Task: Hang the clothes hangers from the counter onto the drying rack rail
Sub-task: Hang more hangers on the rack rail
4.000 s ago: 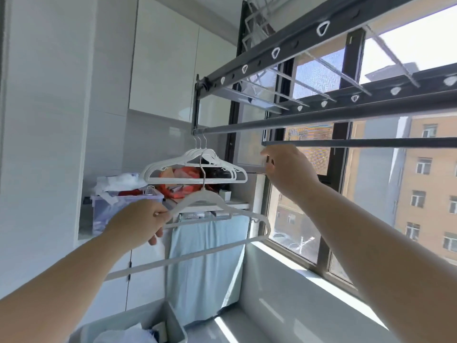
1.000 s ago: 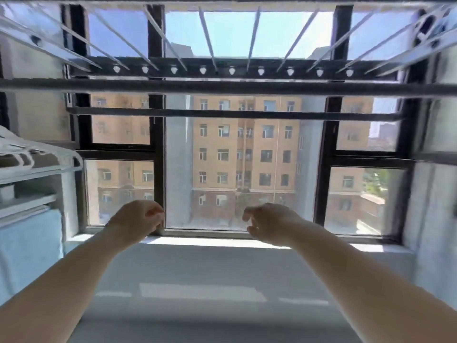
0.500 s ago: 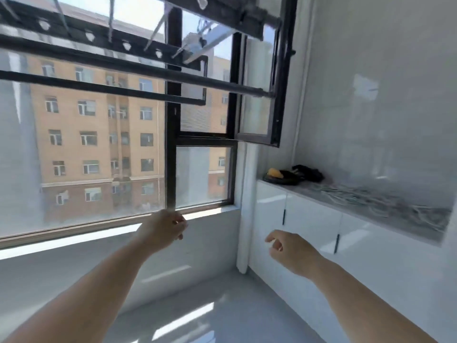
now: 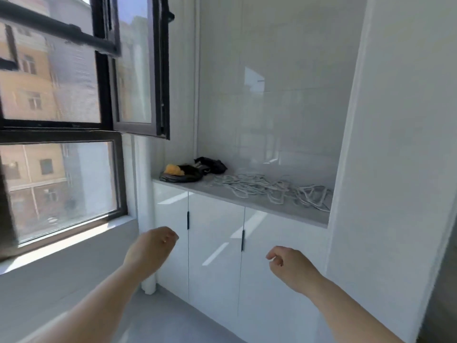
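Both hands have dropped lower and nearer the cabinet than half a second ago, and the head view has swung further right, so the counter niche now sits near the middle. The left hand (image 4: 150,251) hangs in front of the white cabinet doors (image 4: 215,256), fingers loosely curled, holding nothing. The right hand (image 4: 289,268) is held out beside it, well apart, also loosely curled and empty, with thumb and forefinger close together.

White clothes hangers (image 4: 269,191) lie in a tangled pile on the grey counter (image 4: 247,206), spread from its middle to its right end. At the left end of the counter lies a dark bundle with a yellow piece (image 4: 180,173), and just behind it a black item (image 4: 212,164); what they are is unclear. The dark drying rack rail (image 4: 57,30) crosses the upper left corner, blurred, in front of the black-framed window (image 4: 61,134). An open window sash (image 4: 138,70) juts inward above the counter's left end. A white pipe (image 4: 146,219) runs down between window and cabinet.
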{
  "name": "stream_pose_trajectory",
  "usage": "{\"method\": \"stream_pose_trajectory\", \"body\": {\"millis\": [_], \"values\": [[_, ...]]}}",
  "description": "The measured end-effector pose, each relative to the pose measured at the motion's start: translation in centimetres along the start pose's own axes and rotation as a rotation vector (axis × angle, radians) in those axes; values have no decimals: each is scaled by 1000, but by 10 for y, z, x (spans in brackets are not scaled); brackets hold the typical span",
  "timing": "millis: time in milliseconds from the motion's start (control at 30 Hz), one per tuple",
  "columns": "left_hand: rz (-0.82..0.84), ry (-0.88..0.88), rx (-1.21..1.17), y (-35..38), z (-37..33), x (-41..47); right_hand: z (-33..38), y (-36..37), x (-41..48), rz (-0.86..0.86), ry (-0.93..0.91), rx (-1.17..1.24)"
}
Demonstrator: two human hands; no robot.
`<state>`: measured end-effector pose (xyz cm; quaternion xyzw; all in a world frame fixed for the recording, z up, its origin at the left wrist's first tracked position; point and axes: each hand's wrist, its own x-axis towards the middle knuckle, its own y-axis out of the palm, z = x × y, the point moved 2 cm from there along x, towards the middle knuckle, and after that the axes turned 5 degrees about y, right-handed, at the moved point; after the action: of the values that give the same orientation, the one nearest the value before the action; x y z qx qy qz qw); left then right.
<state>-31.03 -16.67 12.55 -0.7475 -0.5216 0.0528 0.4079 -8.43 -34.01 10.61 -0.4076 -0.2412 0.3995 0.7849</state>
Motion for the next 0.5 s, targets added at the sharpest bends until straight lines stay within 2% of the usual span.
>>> {"method": "stream_pose_trajectory", "body": {"millis": [133,333,500], "values": [[140,9,31,46,6,70,-20,0,65,-47,83,11],[261,21,17,130,7,153,-73,8,137,-76,206,24],[366,22,-1,199,3,210,-113,-1,216,-179,257,38]]}}
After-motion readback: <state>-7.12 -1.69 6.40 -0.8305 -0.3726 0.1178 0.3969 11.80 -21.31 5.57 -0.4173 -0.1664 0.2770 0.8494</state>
